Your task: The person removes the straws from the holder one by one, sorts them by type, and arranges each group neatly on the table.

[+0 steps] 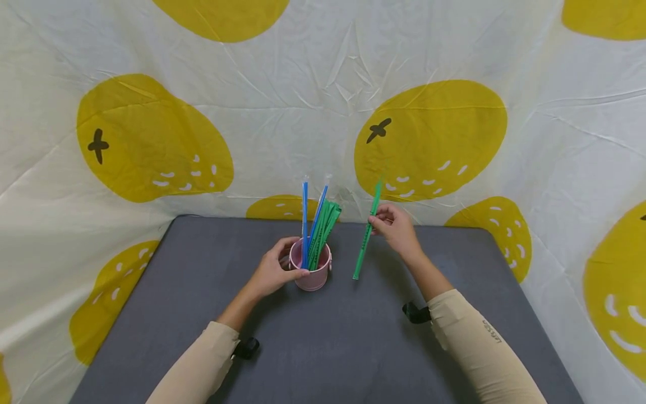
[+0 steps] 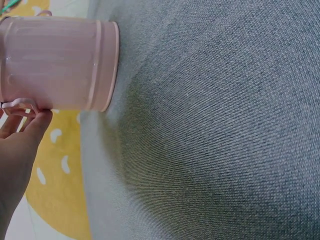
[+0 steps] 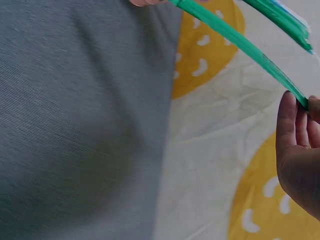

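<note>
A small pink bucket (image 1: 313,280) with side handles stands upright on the dark grey table. My left hand (image 1: 272,270) holds it from the left, thumb at the front of the rim and fingers round the back. In the left wrist view, the fingertips sit by the handle of the bucket (image 2: 55,65). Two blue straws (image 1: 305,219) in clear wrappers and several green wrapped straws (image 1: 324,227) lean inside it. To its right, above the table, my right hand (image 1: 400,229) pinches one green wrapped straw (image 1: 363,249) near its middle, tilted with the upper end rightward.
The grey cloth-covered table (image 1: 353,348) reaches back to a pale hanging sheet (image 1: 282,134) printed with yellow fruit shapes. A dark wrist-worn device (image 1: 246,348) sits under the left sleeve, and another dark device (image 1: 416,313) under the right one.
</note>
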`<act>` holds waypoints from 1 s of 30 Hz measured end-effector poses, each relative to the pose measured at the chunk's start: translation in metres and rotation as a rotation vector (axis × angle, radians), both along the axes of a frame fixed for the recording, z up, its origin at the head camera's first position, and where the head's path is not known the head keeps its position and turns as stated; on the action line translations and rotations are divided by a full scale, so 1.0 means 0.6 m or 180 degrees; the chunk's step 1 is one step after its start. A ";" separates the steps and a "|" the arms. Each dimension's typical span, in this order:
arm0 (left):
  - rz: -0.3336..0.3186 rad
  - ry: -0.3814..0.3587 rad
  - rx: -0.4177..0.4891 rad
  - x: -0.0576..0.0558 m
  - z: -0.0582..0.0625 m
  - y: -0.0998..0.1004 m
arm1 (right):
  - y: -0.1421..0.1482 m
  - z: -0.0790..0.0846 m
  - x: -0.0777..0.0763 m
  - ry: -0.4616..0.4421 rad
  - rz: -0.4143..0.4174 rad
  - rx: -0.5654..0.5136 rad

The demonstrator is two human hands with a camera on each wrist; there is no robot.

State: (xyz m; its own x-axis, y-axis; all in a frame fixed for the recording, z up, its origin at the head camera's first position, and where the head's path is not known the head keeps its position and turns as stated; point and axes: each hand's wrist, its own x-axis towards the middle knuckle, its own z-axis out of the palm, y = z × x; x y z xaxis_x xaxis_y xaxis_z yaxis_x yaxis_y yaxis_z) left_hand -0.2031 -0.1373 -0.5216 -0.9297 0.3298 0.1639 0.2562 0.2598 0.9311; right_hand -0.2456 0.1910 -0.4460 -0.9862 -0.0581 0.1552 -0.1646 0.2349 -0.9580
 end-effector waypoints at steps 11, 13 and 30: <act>-0.0020 0.0023 0.0061 0.001 -0.003 0.000 | -0.008 -0.079 -0.001 -0.0419 0.0066 0.0513; -0.0021 0.0027 0.0078 0.001 -0.003 0.000 | -0.011 -0.086 0.000 -0.0496 0.0082 0.0594; -0.0057 -0.0021 0.0070 0.000 0.002 -0.002 | -0.040 -0.137 0.005 -0.0798 0.0000 0.0784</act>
